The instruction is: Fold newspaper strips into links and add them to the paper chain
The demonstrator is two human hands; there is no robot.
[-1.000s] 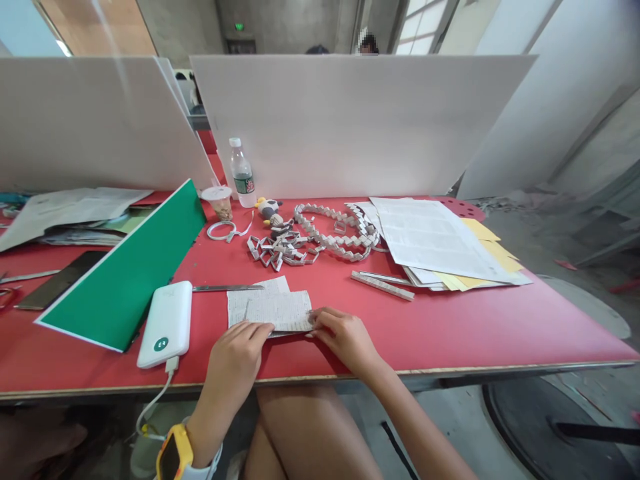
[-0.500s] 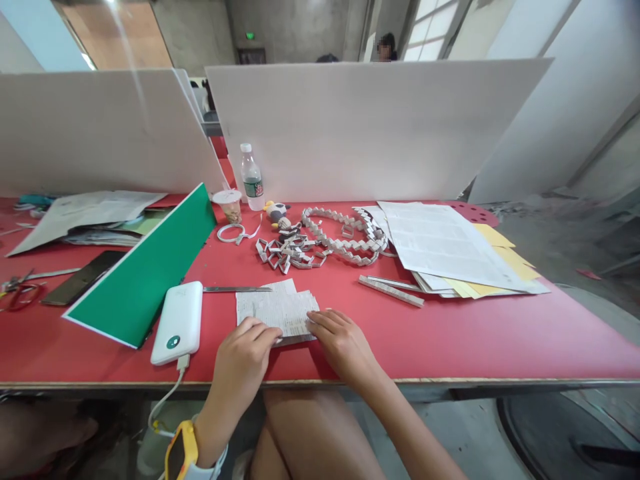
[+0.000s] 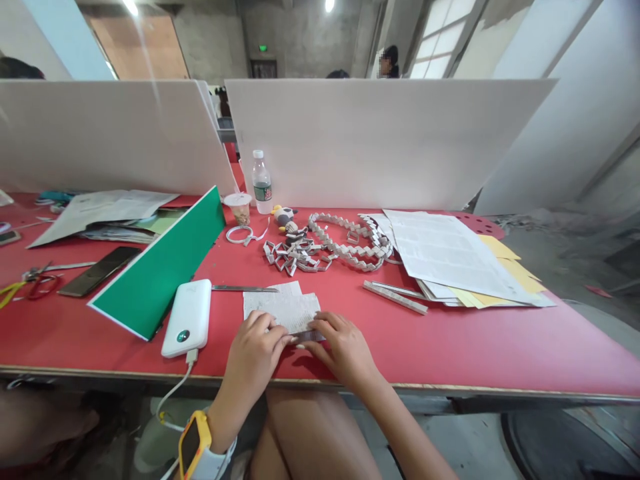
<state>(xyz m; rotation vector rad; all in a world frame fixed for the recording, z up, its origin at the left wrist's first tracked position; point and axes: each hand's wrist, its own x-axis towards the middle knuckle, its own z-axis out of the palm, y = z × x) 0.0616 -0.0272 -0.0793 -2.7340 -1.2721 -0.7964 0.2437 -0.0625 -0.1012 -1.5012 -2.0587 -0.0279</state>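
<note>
A small sheet of printed paper (image 3: pixel 300 310) lies on the red table in front of me, with another piece of paper (image 3: pixel 286 289) showing behind it. Its near edge is turned up as a darker narrow fold. My left hand (image 3: pixel 257 343) pinches the left part of that fold, thumb and fingers pressed together. At the right end, my right hand (image 3: pixel 340 343) grips the same edge between thumb and fingers. The thumbs nearly meet on the near side. A thin metal strip (image 3: pixel 245 289), perhaps a ruler or blade, runs just behind the paper's left corner.
A white power bank (image 3: pixel 189 313) with a cable stands left beside a tilted green board (image 3: pixel 165 267). Linked folded-paper chains (image 3: pixel 350 253), a bottle (image 3: pixel 262 187) and a lidded cup (image 3: pixel 239 208) are farther back. Folded strips (image 3: pixel 395 297) and stacked papers (image 3: pixel 450 253) lie right.
My right thumb has come out under the paper's near edge, and my hands have drawn closer together on the fold. The whole view has shifted slightly.
</note>
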